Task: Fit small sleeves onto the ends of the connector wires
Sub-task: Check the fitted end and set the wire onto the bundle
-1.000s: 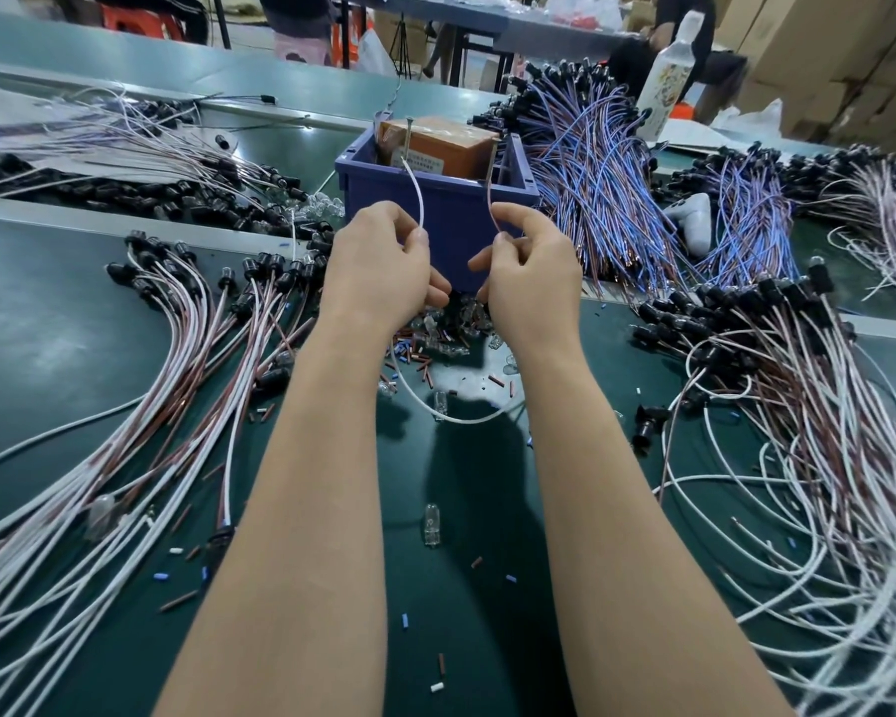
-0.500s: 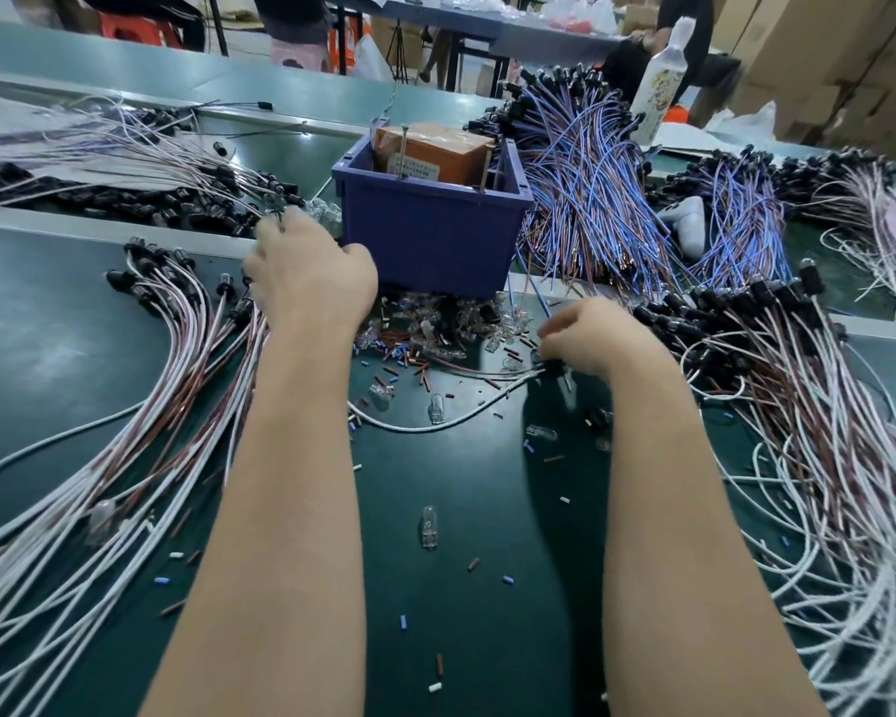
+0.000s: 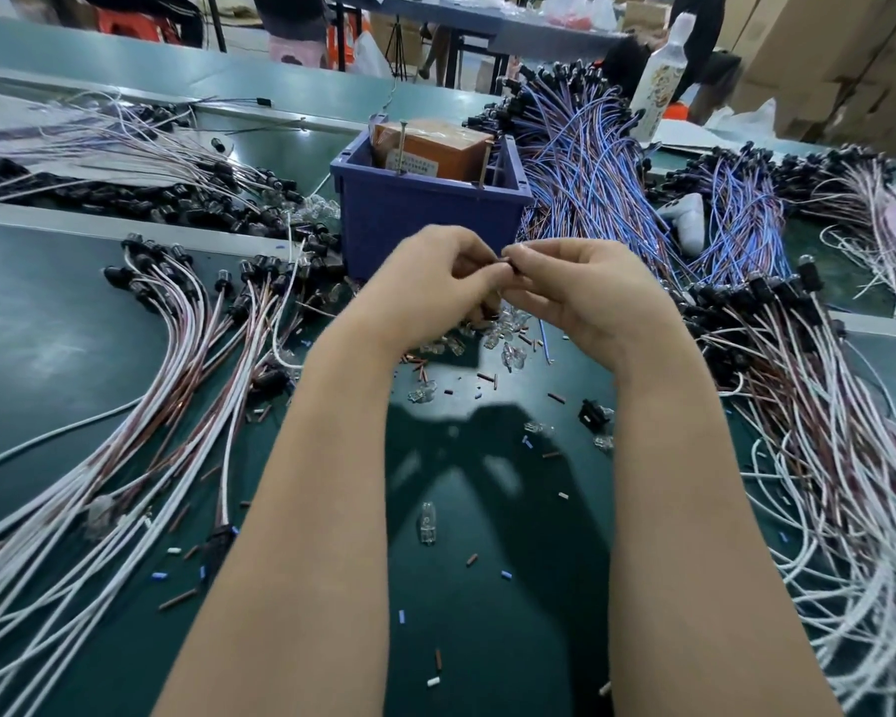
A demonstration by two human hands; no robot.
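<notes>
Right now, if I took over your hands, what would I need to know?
Left hand: fingers curled, pinching a small dark piece.
Right hand: pinching the same piece from the other side, in front of the blue bin.
Things: clear bits lie loose on the table under the hands. The left bundle and right bundle of wires lie at either side.
Done: cannot tell how many wires are finished.
Left: probably finish this piece, then work through the bundles.
</notes>
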